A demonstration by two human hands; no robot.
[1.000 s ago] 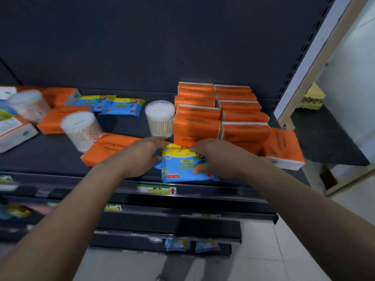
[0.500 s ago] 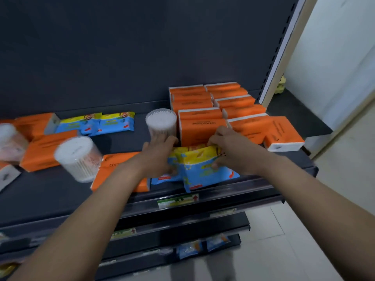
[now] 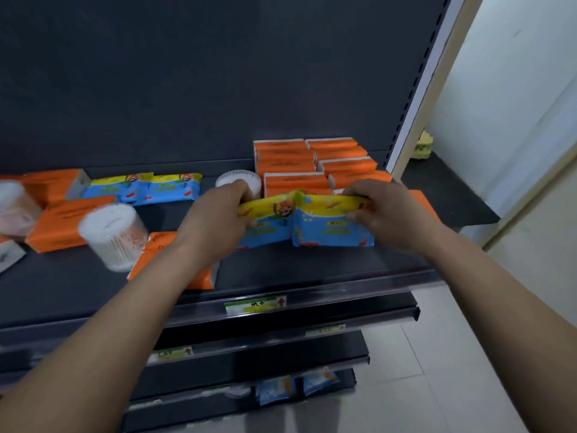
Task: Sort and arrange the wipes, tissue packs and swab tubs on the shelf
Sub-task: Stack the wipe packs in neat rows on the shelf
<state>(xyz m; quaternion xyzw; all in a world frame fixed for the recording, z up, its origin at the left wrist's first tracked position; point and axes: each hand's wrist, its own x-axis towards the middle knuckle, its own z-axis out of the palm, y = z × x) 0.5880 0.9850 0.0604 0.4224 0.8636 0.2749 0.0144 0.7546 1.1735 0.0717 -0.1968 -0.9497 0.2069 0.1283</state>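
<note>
Two blue-and-yellow wipes packs stand side by side on the dark shelf [image 3: 296, 267], in front of the stacked orange tissue packs [image 3: 312, 164]. My left hand [image 3: 218, 214] grips the top edge of the left wipes pack [image 3: 265, 226]. My right hand [image 3: 387, 210] pinches the top of the right wipes pack [image 3: 331, 226]. A clear swab tub [image 3: 240, 179] stands just behind my left hand. Another swab tub [image 3: 114, 235] lies tilted at the left. Two more wipes packs [image 3: 146, 189] lie flat near the back.
Loose orange tissue packs [image 3: 68, 223] lie at the left, one [image 3: 165, 264] under my left forearm. A third swab tub [image 3: 14, 204] sits at the far left edge. Lower shelves [image 3: 281, 348] carry price labels and more wipes. A white wall and tiled floor lie right.
The stacked wipes packs have been lifted off the shelf front and spread apart into two upright packs, one in each hand. The view has swung right and down.
</note>
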